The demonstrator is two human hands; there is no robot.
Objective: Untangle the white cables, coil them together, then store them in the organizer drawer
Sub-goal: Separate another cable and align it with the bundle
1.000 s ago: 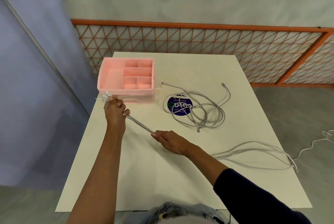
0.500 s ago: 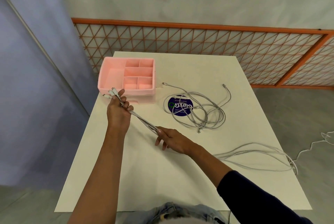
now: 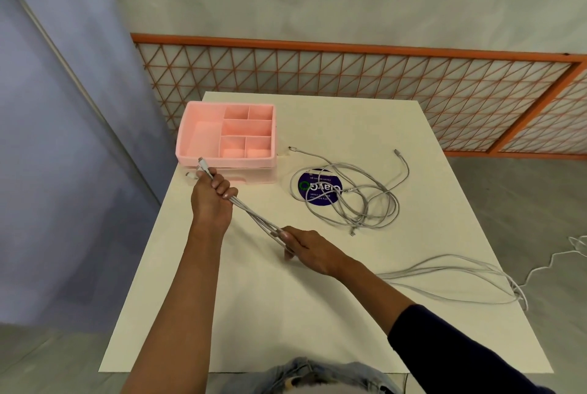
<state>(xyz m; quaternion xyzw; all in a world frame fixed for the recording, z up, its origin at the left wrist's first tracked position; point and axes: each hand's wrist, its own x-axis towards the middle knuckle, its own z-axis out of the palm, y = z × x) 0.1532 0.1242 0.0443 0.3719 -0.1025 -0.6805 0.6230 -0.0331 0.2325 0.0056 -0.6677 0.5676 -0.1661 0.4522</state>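
A white table is seen, with a pink organizer placed at its far left corner. A pile of white cables is laid beside it, over a blue sticker. A bundle of cables is gripped by the curled left hand, just before the organizer, and pinched by the right hand.

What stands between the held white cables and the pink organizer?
Nothing visible. The left hand grips the white cables beside the pink organizer's front wall; the tangled cable pile lies apart on the blue sticker.
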